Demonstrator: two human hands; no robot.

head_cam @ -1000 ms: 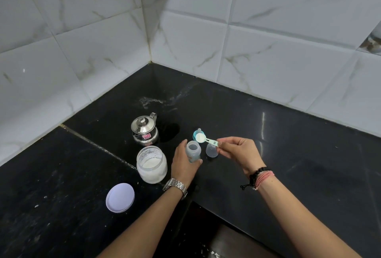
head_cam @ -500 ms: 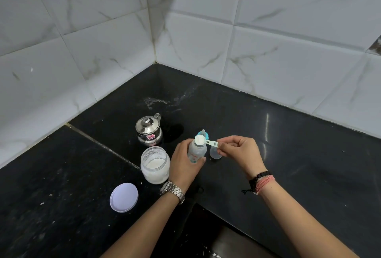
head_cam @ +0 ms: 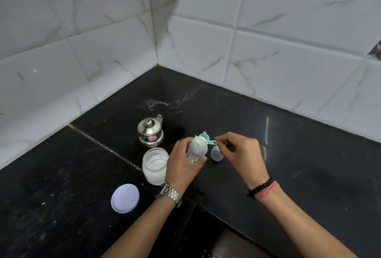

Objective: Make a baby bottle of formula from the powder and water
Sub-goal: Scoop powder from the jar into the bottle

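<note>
My left hand (head_cam: pixel 181 165) grips the small clear baby bottle (head_cam: pixel 196 151), which stands open on the black counter (head_cam: pixel 288 165). My right hand (head_cam: pixel 240 152) pinches the handle of a pale green scoop (head_cam: pixel 203 141). The scoop's bowl, full of white powder, sits right at the bottle's mouth. An open glass jar of white powder (head_cam: pixel 155 166) stands just left of my left hand. The blue-ringed teat (head_cam: pixel 205 135) lies behind the bottle, and the clear cap (head_cam: pixel 216 154) stands to its right.
A small steel kettle (head_cam: pixel 150 131) with its lid on stands behind the jar. The jar's white lid (head_cam: pixel 125 198) lies on the counter at the front left. White tiled walls meet in a corner behind. The counter's front edge steps inward below my wrists.
The scoop has moved from above the teat to the bottle's mouth and tipped over it. My left hand has stayed on the bottle.
</note>
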